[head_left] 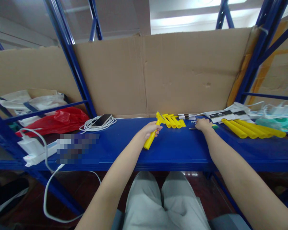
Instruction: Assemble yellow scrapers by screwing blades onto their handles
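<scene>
My left hand (152, 128) is wrapped round the handle of a yellow scraper (148, 142), whose wide head points up and away from me. Just right of it lie several similar yellow scraper pieces (174, 122) in a row. My right hand (203, 124) is down at the tabletop with its fingers bent together beside some tiny metal parts (193, 121), perhaps screws. What those fingertips pinch, if anything, is too small to make out. Under that hand lies a screwdriver; its green handle (215, 126) shows on the right and its thin shaft on the left.
Several yellow tubes (252, 128) lie at the right, near white packets (222, 115). Behind the scraper pieces is a small stack of flat strips (186, 117). A phone (102, 120) with coiled white cable, a power strip (42, 155) and a red bag (62, 121) occupy the left. Cardboard (182, 73) walls the back.
</scene>
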Available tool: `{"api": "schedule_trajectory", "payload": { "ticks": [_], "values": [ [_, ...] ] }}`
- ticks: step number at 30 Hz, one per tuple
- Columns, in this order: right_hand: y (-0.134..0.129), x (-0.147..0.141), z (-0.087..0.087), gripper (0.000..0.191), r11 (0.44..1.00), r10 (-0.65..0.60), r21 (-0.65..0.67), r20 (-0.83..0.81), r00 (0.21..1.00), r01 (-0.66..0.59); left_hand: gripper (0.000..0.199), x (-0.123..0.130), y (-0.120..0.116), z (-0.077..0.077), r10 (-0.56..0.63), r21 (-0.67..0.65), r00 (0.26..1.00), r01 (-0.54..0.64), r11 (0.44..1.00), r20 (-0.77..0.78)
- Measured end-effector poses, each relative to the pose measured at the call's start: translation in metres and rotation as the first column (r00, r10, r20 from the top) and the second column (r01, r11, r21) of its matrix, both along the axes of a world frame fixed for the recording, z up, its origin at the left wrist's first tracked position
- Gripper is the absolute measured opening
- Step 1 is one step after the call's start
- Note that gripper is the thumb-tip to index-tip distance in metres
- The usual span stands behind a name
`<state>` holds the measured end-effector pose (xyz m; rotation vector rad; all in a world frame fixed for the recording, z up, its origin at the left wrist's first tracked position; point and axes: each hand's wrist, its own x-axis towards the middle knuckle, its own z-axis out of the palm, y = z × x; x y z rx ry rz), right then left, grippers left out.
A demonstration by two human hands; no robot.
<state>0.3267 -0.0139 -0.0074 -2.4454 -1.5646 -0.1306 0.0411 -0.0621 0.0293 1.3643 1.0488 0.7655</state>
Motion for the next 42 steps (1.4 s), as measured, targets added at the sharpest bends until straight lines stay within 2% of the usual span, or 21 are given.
{"api": "schedule_trajectory", "payload": {
  "ticks": [5,10,12,14,16,19,22,24,27,31,38,42],
  "values": [
    [-0.008,-0.010,0.010,0.031,0.997,0.075,-0.017,-0.009,0.997,-0.075,0.019,0.000,-0.004,0.001,-0.079,-0.027,0.997,0.079,0.997,-0.009],
    [-0.009,-0.018,0.011,0.028,0.987,0.161,0.000,0.050,0.986,-0.161,0.019,0.000,-0.003,0.000,-0.099,-0.052,0.994,0.101,0.994,0.034],
    [-0.007,-0.022,0.012,0.025,0.981,0.190,0.032,0.037,0.981,-0.191,0.020,0.000,-0.001,-0.001,-0.098,-0.060,0.993,0.102,0.993,0.067],
    [-0.005,-0.027,0.014,0.021,0.962,0.247,0.118,-0.003,0.969,-0.245,0.020,0.000,0.001,-0.002,-0.089,-0.072,0.992,0.096,0.993,0.092],
    [-0.003,-0.035,0.016,0.017,0.904,0.372,0.247,-0.044,0.927,-0.350,0.020,0.001,0.002,-0.002,-0.075,-0.078,0.991,0.084,0.993,0.107],
    [-0.003,-0.054,0.017,0.012,0.726,0.622,0.440,-0.093,0.777,-0.529,0.020,0.001,0.003,-0.001,-0.069,-0.080,0.990,0.078,0.994,0.120],
    [-0.004,-0.075,0.016,0.007,0.575,0.778,0.554,-0.141,0.613,-0.602,0.020,0.001,0.002,-0.001,-0.070,-0.081,0.989,0.081,0.993,0.126],
    [-0.006,-0.085,0.014,0.007,0.517,0.827,0.590,-0.155,0.541,-0.621,0.020,0.001,0.001,0.000,-0.080,-0.073,0.988,0.091,0.993,0.135],
    [-0.007,-0.092,0.012,0.009,0.467,0.859,0.623,-0.149,0.490,-0.628,0.019,0.000,-0.001,0.000,-0.121,-0.058,0.982,0.130,0.990,0.147],
    [-0.009,-0.094,0.011,0.009,0.441,0.871,0.637,-0.135,0.472,-0.632,0.018,0.000,-0.003,0.000,-0.171,-0.054,0.975,0.180,0.982,0.141],
    [-0.013,-0.098,0.012,0.010,0.493,0.842,0.619,-0.162,0.515,-0.611,0.019,-0.003,-0.002,-0.001,-0.211,-0.046,0.968,0.219,0.975,0.138],
    [-0.015,-0.099,0.011,0.010,0.503,0.841,0.633,-0.200,0.502,-0.588,0.020,-0.004,-0.002,0.000,-0.218,-0.044,0.965,0.226,0.973,0.145]
  ]
}}
